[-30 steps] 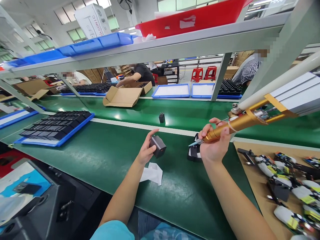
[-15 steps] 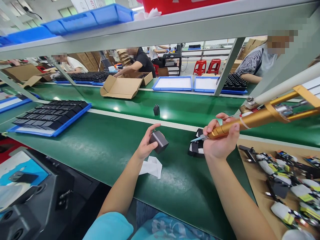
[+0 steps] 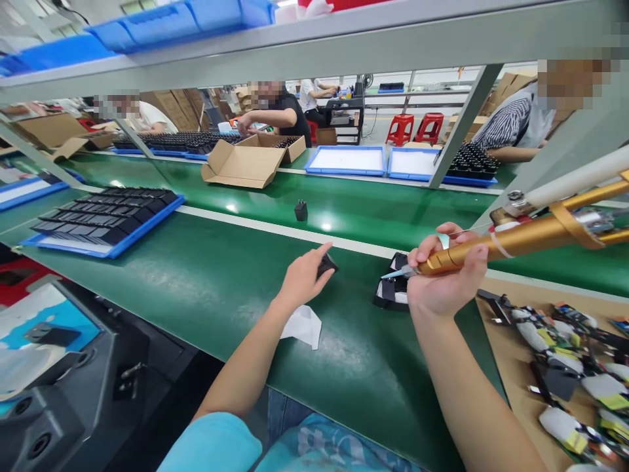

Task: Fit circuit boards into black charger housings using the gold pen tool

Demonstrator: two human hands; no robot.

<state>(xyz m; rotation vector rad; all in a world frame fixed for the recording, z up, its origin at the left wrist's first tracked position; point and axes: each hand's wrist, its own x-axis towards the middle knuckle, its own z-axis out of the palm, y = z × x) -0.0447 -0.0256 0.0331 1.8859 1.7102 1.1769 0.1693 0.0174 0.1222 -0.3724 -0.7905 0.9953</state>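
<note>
My left hand (image 3: 304,278) is closed around a small dark grey charger block (image 3: 326,265), mostly hidden behind my fingers, low over the green belt (image 3: 206,288). My right hand (image 3: 442,278) grips a gold pen-shaped tool (image 3: 496,246) that hangs from a white arm, its fine tip pointing left. Just below that tip sits a black fixture (image 3: 393,292) with white parts. A white cloth (image 3: 304,326) lies on the belt under my left wrist. Another black charger (image 3: 301,210) stands alone on the far lane.
A blue tray of black chargers (image 3: 105,219) lies at left. A board with loose circuit parts (image 3: 560,357) is at right. An open cardboard box (image 3: 246,162), blue trays (image 3: 346,160) and several seated people are across the belt. A grey shelf (image 3: 314,42) runs overhead.
My left hand has moved forward and down toward the belt with the charger block, turning it so less shows. My right hand holds the tool steady. The camera tilted downward.
</note>
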